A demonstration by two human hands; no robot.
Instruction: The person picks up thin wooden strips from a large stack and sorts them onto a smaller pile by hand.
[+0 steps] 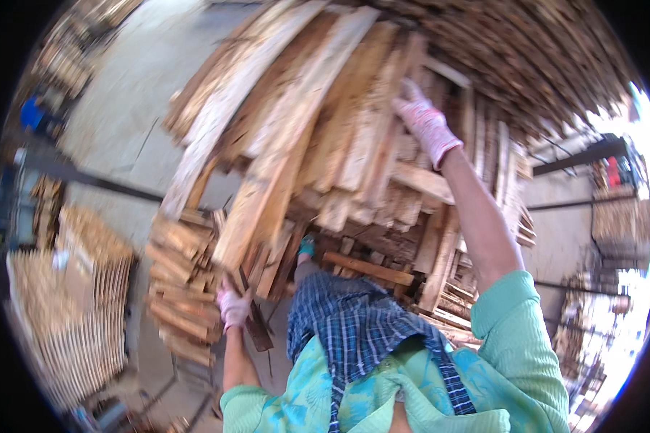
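Observation:
A loose pile of rough wooden planks fills the space in front of me, with long boards lying slantwise on top. My left hand, in a pale pink glove, is just below the near end of a long plank, its thumb and fingers apart. Whether it touches that end, I cannot tell. A narrow dark strip is beside this hand. Farther off, my right hand, in a pink speckled glove, reaches to the pile's right side with fingers stretched along a board. Motion blurs both hands.
Short wood pieces are stacked left of my left hand. A tall stack of boards stands farther left, and a large stack rises at the far right. A dark metal bar crosses at left. A wooden piece lies before my legs.

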